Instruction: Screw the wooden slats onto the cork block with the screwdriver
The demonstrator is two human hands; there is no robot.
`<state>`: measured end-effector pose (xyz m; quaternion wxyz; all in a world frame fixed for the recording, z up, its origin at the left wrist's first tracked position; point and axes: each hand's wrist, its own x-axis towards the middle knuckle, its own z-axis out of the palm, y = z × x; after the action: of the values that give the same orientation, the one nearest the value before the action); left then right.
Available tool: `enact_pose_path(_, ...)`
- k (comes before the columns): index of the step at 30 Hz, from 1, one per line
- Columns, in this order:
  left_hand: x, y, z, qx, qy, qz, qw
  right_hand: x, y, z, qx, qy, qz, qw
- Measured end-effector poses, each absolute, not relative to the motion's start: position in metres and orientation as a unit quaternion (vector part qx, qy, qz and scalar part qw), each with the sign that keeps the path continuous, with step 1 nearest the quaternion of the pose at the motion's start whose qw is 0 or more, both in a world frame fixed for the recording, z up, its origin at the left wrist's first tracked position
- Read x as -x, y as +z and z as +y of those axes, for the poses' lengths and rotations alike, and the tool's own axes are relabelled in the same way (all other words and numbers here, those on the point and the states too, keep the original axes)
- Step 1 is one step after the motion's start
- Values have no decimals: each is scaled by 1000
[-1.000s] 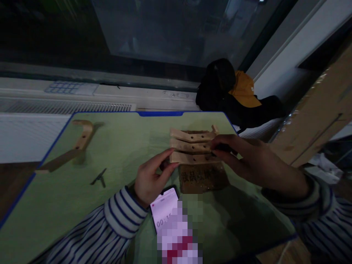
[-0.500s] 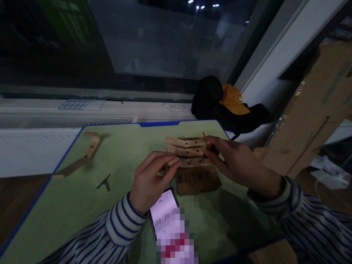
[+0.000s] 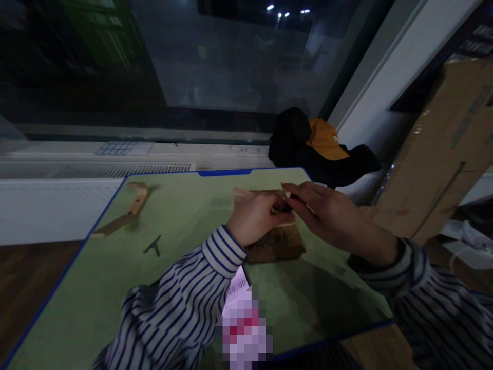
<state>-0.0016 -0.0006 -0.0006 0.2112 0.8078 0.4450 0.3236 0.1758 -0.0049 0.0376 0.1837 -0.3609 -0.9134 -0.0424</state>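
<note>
Working close together over the stack of pale wooden slats with drilled holes (image 3: 239, 193), our left hand (image 3: 253, 218) lies curled over its near edge with the fingers bent down onto the wood, while our right hand (image 3: 327, 213) pinches a small dark piece (image 3: 287, 208) between thumb and fingertips — it is too dim to tell what that piece is. The slats rest on a dark brown wooden block (image 3: 277, 245) at the far right of the green worktop (image 3: 96, 288). We judge the small piece could slip from the pinch, since the light is poor, or the stack could slide off the block if pressed sideways. Further left lie a curved wooden bracket (image 3: 127, 216) and a small black tool (image 3: 153, 245); a phone showing a timer (image 3: 238, 288) sits near us. Beyond are a dark window (image 3: 231, 61), a radiator grille (image 3: 96, 168), an orange cap on a black bag (image 3: 325, 140) and a cardboard box (image 3: 442, 154).
</note>
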Motion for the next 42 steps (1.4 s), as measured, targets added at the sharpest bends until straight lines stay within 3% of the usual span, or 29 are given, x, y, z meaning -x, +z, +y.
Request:
enact_pose_path(10,7,-9,4,-827,310,405,238,-175,42,-8,312,36,-913,261)
enact_pose_path(16,13,-6,6,-845,280,367,270,-171,28,-11,342,1,-888,306)
enact_pose_path(24,8,-3,9,-830,296,407,239,-168,26,-11,357,-7,-880,312)
enact_pose_path(31,11,-3,11,-835,276,386,278,-174,29,-12,332,72,-897,282)
enact_pose_path(36,12,-3,12,-847,242,374,289,-175,12,-12,358,9,-866,349)
enact_pose_path(42,7,-3,11,-841,257,375,293,-174,9,-15,367,-36,-864,343)
